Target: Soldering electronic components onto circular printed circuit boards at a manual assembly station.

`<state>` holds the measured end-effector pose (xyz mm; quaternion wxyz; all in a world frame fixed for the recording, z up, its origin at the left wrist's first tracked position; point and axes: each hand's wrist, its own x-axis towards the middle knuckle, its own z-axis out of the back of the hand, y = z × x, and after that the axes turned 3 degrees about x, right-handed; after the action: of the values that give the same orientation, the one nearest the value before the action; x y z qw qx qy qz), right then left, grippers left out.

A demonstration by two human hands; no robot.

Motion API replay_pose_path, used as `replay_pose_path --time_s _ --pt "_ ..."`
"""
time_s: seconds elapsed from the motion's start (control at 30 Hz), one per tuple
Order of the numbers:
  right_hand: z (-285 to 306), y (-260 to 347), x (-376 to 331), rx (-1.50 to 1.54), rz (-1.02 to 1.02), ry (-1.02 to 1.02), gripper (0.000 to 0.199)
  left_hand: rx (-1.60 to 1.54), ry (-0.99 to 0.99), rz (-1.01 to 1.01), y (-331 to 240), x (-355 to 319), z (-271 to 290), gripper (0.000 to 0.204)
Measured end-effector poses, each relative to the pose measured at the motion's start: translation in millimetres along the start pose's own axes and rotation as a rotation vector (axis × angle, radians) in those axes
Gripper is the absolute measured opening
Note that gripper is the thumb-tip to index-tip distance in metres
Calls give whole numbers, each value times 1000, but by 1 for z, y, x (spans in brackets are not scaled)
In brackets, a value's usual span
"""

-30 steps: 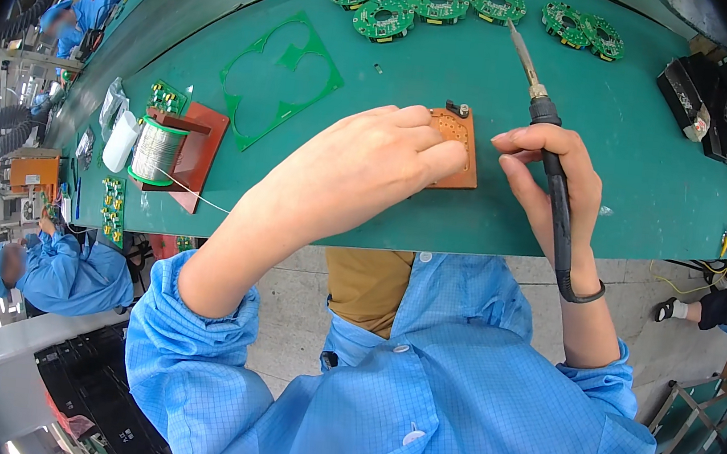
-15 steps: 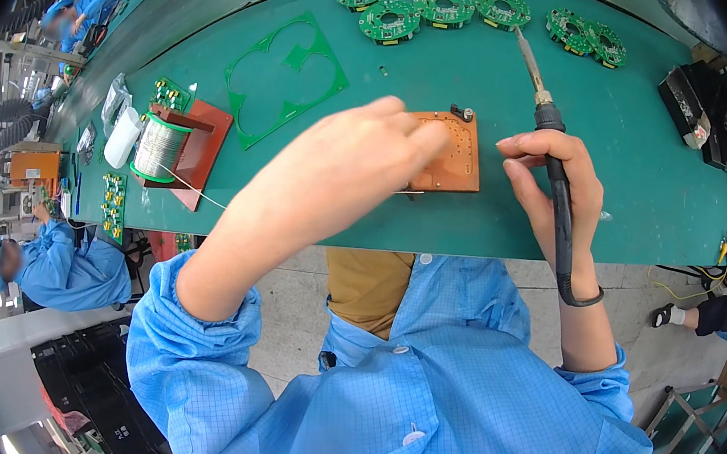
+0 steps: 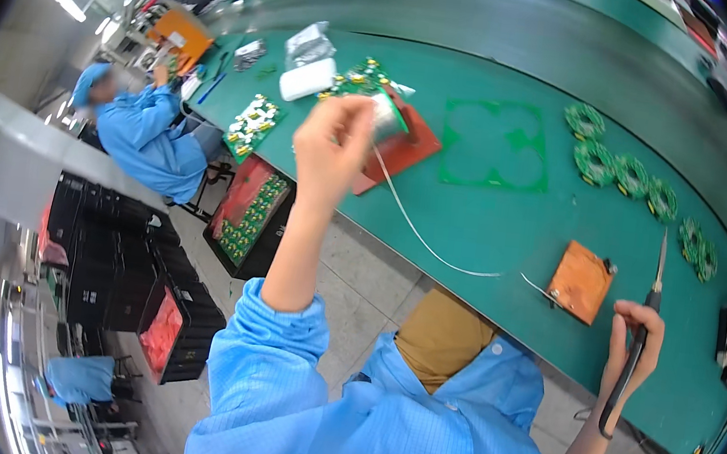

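My right hand [image 3: 634, 343] grips a black-handled soldering iron [image 3: 637, 348], its metal tip pointing away from me. Just left of it on the bench lies a small orange-brown fixture block [image 3: 582, 283] with a dark clip at one corner. My left hand [image 3: 334, 143] is raised at the left with fingers curled together, in front of a solder wire spool [image 3: 388, 120] on a red-brown stand [image 3: 410, 150]. Whatever its fingers hold, if anything, is hidden. Solder wire [image 3: 417, 230] trails from the spool toward me. A shorter wire piece [image 3: 536, 287] touches the fixture's left side.
Round green circuit boards [image 3: 632, 177] lie at the far right, beside a square green frame [image 3: 496, 143]. Small boards [image 3: 367, 75], a white bottle-like piece [image 3: 308, 80] and a populated board [image 3: 252, 126] lie at the left. A co-worker [image 3: 146, 126] sits beyond black crates [image 3: 243, 222].
My view has swung left. My left hand has moved from over the fixture to the spool, uncovering the fixture. My right hand still holds the soldering iron.
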<state>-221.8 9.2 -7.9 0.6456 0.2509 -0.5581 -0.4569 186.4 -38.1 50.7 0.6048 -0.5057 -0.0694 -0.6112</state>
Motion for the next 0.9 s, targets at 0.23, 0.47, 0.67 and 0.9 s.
replay_pose_path --time_s 0.23,0.47,0.67,0.9 --pt "-2 -6 -1 -27 -23 20 17 507 164 582 156 39 17 61" --pt "-4 -2 0 -45 -64 21 15 856 424 795 149 64 -21 91" --pt "-3 0 0 -47 -47 29 15 717 308 1045 161 88 -22 83" --pt "-5 -1 2 -10 -52 6 15 -199 -53 927 190 107 -24 51"
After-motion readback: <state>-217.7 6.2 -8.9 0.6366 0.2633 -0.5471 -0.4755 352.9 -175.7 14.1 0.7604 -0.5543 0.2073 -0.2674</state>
